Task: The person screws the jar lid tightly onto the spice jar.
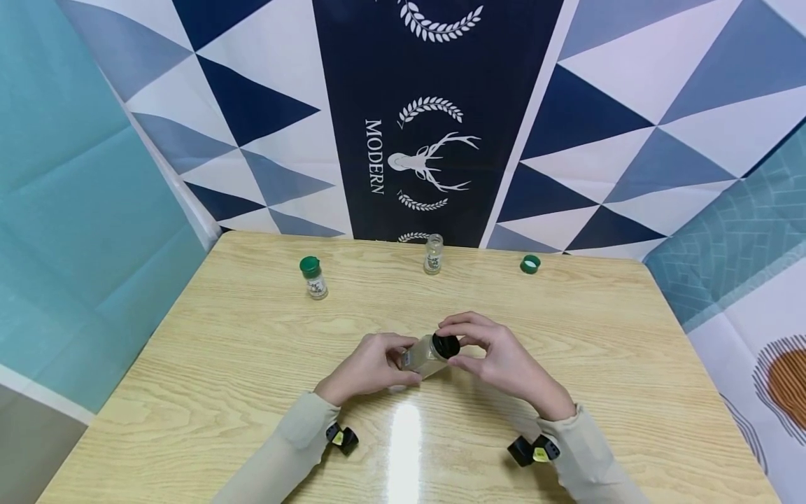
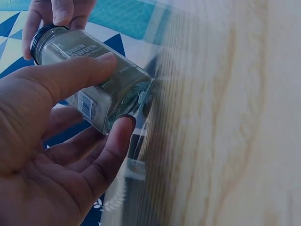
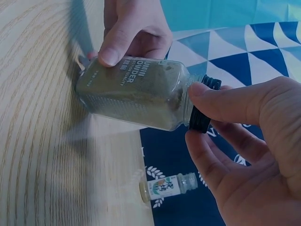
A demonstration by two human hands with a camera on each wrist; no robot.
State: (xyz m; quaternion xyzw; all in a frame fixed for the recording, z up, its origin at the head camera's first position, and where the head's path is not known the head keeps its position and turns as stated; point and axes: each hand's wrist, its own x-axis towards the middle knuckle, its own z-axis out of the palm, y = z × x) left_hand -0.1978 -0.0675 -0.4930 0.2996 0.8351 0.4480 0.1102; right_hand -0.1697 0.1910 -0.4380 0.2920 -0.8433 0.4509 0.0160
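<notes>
My left hand (image 1: 371, 365) grips a square glass jar (image 1: 422, 359) of cumin powder around its lower part, thumb across the label side. The jar lies tilted, its black lid (image 1: 446, 346) toward the right. Thumb and fingers of my right hand (image 1: 500, 355) pinch that lid at its edge. From the right wrist view, the brownish powder (image 3: 141, 96) shows through the glass, and the lid (image 3: 201, 120) sits on the jar's neck. In the left wrist view the jar's base (image 2: 129, 101) faces the camera, with a fingertip against it.
Toward the back of the wooden table (image 1: 239, 336) stand a small shaker bottle with a green cap (image 1: 313, 278) on the left and an uncapped small glass bottle (image 1: 433, 255) in the middle. A loose green cap (image 1: 530, 264) lies at the back right. Behind hangs a patterned cloth (image 1: 434, 77).
</notes>
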